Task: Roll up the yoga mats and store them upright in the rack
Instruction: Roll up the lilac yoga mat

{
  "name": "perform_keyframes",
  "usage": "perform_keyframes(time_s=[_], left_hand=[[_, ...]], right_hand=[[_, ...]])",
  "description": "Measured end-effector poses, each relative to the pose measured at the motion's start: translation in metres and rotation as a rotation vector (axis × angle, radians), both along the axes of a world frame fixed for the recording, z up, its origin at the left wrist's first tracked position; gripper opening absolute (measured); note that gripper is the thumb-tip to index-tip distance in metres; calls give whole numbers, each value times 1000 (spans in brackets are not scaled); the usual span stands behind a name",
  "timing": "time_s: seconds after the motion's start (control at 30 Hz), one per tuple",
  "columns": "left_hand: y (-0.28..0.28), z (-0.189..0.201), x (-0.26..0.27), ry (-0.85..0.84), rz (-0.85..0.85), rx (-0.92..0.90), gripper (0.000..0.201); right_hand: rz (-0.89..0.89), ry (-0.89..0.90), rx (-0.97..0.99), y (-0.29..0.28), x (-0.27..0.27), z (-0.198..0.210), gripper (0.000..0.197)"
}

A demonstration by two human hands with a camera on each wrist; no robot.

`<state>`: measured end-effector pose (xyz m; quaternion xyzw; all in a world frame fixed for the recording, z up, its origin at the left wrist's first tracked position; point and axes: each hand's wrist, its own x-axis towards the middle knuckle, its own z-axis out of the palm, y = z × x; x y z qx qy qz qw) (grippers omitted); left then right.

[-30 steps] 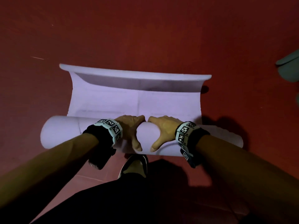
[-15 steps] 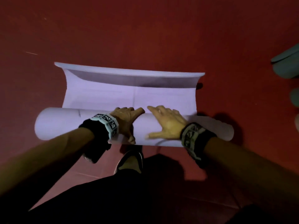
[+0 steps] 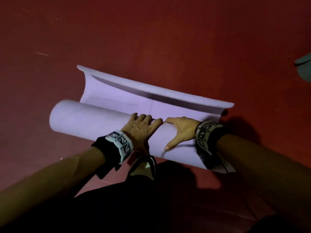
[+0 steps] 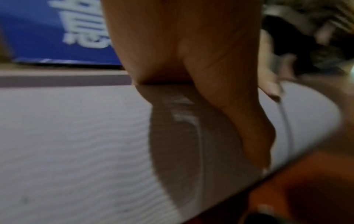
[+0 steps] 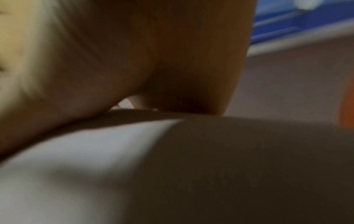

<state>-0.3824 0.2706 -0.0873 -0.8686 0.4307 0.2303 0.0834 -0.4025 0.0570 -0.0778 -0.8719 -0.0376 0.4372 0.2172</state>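
One lilac yoga mat (image 3: 94, 118) lay across the red floor (image 3: 151, 31), mostly rolled into a thick tube running from left-far to right-near. Left end of the roll was free and round, nothing touching it. A short flat stretch (image 3: 121, 96) remained unrolled on the far side, and its far edge (image 3: 151, 88) curled up off the floor.

Left hand (image 3: 139, 128) sat on top of the roll near its middle, palm down, fingers stretched flat over the crest toward the far side, pressing and not wrapped around anything. Left wrist view showed that palm (image 4: 191, 53) flat against the textured mat surface (image 4: 67, 144), blurred. A marker-printed wristband (image 3: 120, 143) sat on the left wrist.

Right hand (image 3: 181, 132) was just beside it, index tips almost meeting, fingers likewise extended over the top and thumb spread toward the near side, resting on the roll without gripping. Right wrist view was blurry; only the palm (image 5: 134, 53) on the mat (image 5: 86, 159) could be made out. A second wristband (image 3: 206, 132) circled the right wrist.

A sandalled foot (image 3: 143, 167) stood on the floor just near of the roll, between the arms. At far right edge, a grey-green object (image 3: 304, 68) was cut off, identity unclear.
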Motion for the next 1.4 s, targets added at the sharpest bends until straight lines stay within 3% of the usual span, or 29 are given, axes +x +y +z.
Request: perform_keyframes(time_s=[0.07, 0.2, 0.27, 0.37, 0.47, 0.57, 0.67, 0.73, 0.83, 0.9, 0.97, 1.03, 1.13, 1.27, 1.4], left_hand=[[-4, 6, 12, 77, 38, -29, 118], [-17, 18, 36, 188, 94, 63, 106], [-23, 23, 39, 233, 104, 107, 98], [-20, 27, 36, 266, 121, 106, 93], [-11, 24, 26, 231, 70, 49, 109], [-5, 14, 0, 67, -50, 54, 131], [-7, 7, -10, 0, -86, 62, 133], [-10, 10, -1, 78, -65, 51, 130], [-15, 15, 10, 139, -46, 66, 125], [-20, 16, 15, 159, -32, 81, 122], [-22, 13, 21, 185, -26, 79, 132], [-21, 11, 25, 198, -19, 69, 145], [-13, 9, 17, 100, -58, 28, 137], [-13, 2, 9, -75, -86, 19, 127], [-23, 5, 26, -2, -67, 17, 127]], right_hand=[[-25, 28, 9, 3, -3, 2, 101], [85, -213, -191, 35, -16, 2, 146], [87, -332, -274, 50, -28, -2, 142], [101, -406, -277, 50, -25, -4, 116], [106, -301, -186, 37, -12, 2, 101], [6, -139, -59, 25, -13, 0, 90], [-72, -2, 31, 18, -16, -1, 95], [-101, 31, 32, 17, -13, 2, 95], [-100, 42, 5, 17, -14, 2, 111], [-49, -42, -43, 20, -25, 0, 125], [7, -163, -153, 27, -40, -2, 138], [20, -240, -204, 32, -45, -4, 136], [16, -266, -121, 23, -29, -8, 131], [-62, -99, -34, 5, -4, -3, 121], [-70, -136, -80, 5, -4, -7, 141]])
